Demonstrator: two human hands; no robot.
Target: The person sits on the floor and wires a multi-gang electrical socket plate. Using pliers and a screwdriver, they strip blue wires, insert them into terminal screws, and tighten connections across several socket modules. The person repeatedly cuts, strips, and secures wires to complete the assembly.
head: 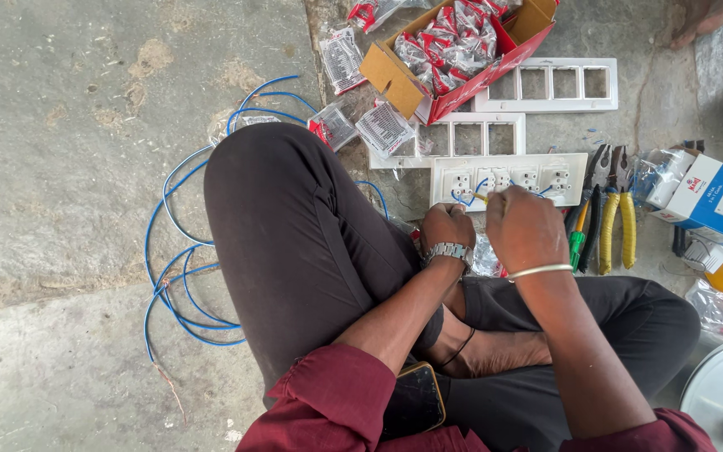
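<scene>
A person sits cross-legged on the grey concrete floor [69,125]; the left hand [448,228], with a metal watch at the wrist, is clenched around short blue wire ends at the near edge of a white rectangular plastic switch-and-socket plate [508,178]; the right hand [525,226], with a thin bangle at the wrist, is closed on a slim tool whose tip touches the same plate, though what kind of tool cannot be told; the plate lies on the floor just beyond the knees, and both hands cover its near edge.

Two empty white plastic frame plates [546,84] lie beyond it, one with three openings, the other partly under packets; one open red-and-brown cardboard box [453,59] full of small red-and-clear packets stands at the far edge, with about five loose packets [382,127] scattered near it.

To the right of the plate lie two pliers, one with yellow handles [617,222] and one black, and one green-handled screwdriver [577,243]; one blue-and-white carton [713,197] sits further right.

One long blue insulated wire [173,276] loops in several coils on the floor to the left of the dark trouser leg.
</scene>
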